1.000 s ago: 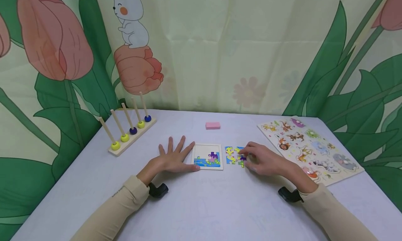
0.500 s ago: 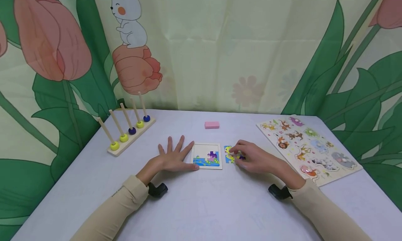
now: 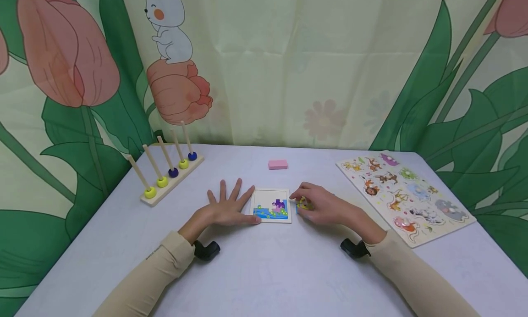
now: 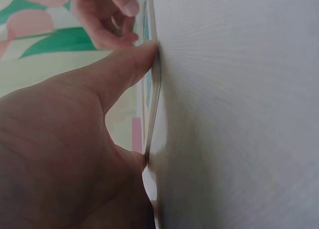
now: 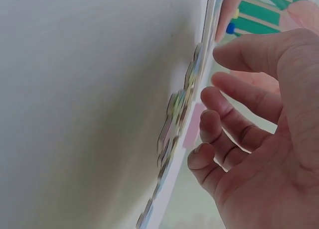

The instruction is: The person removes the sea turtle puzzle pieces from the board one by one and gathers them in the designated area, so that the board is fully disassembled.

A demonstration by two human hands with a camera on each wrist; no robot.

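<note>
Midway between the side edges of the tabletop [image 3: 268, 266], the puzzle tray [image 3: 263, 197] meets the spread left hand [image 3: 227, 211]; just right of the tray, loose pieces [image 3: 303, 204] lie beneath the nearer right hand [image 3: 326, 206], loosely curled, apparently gripping nothing.

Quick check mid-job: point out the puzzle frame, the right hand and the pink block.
Puzzle frame [image 3: 266, 195]: head view, on the bare upper part of its board.
Right hand [image 3: 327, 206]: head view, on the back of the hand.
Pink block [image 3: 278, 164]: head view, mid-block.
</note>
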